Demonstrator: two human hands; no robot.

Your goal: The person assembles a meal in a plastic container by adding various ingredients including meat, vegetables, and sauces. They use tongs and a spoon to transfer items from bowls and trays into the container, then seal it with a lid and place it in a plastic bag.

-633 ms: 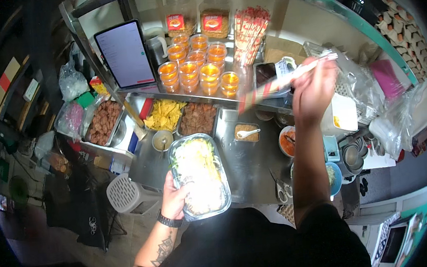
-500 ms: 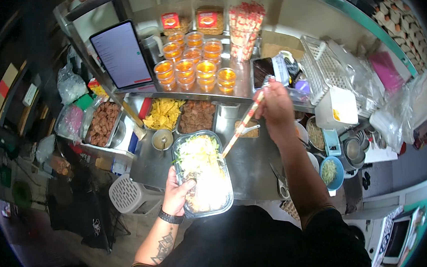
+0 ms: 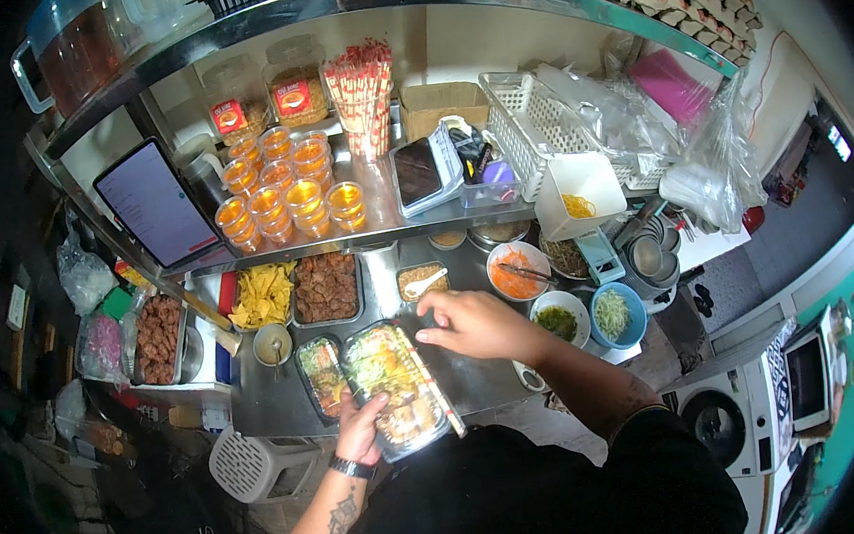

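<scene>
My left hand [image 3: 361, 428] grips a filled black plastic food container [image 3: 392, 370] by its near left edge, thumb on top. Shredded greens and cooked pieces show in it, and its top shines as if under a clear lid. Along its right side lies a slim red-and-white paper-wrapped chopstick packet [image 3: 443, 394]. My right hand [image 3: 477, 323] hovers just right of the container's far corner, fingers loosely bent and apart, with nothing visible in them. A second filled container [image 3: 323, 378] rests on the steel counter [image 3: 477, 389], just left of the held one.
Yellow chips [image 3: 263, 295], a tray of browned meat [image 3: 325, 287] and a small sauce bowl [image 3: 273, 344] line the counter's left. Bowls of shredded carrot [image 3: 520, 272] and greens [image 3: 612, 316] stand right. Above, a shelf holds a tablet [image 3: 161, 203], sauce cups [image 3: 281, 200] and a chopstick bundle [image 3: 361, 96].
The chopstick packet went from my right hand to the container's right side. My right hand came down and let go of it. The view shifted, and the second container now shows.
</scene>
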